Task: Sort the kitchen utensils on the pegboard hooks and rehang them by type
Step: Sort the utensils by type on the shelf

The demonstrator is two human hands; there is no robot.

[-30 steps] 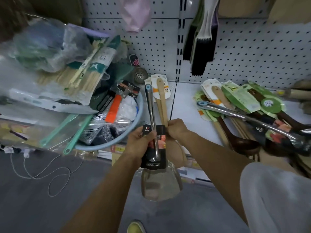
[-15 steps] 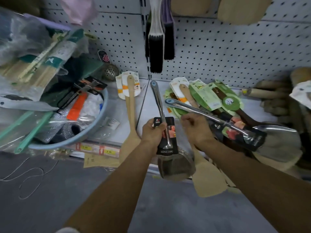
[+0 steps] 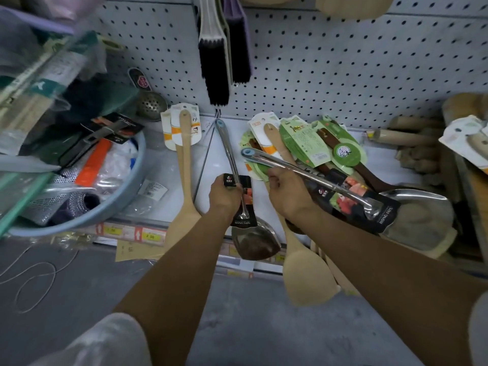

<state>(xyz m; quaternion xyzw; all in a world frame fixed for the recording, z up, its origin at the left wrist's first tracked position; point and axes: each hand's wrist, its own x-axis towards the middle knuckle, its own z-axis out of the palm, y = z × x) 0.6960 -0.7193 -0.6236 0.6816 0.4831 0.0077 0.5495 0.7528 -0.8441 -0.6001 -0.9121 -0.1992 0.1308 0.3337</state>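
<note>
Left hand (image 3: 224,192) clamped on steel spatula (image 3: 239,196); right hand (image 3: 286,192) curled, contents unclear. Lay beside matching steel spatula (image 3: 340,186), handles aligned, near shelf (image 3: 158,167) front edge.

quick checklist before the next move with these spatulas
1. Left hand grip on steel spatula: ok, fingers curled round handle and label card.
2. Right hand holding anything: cannot tell, fingers curled at the pile.
3. Second steel spatula reachable: ok, lies on top of the pile beside the right hand.
4. Wooden spatula out of the way: ok, lies alone on the shelf.
5. Free hook on pegboard: cannot tell.
</note>
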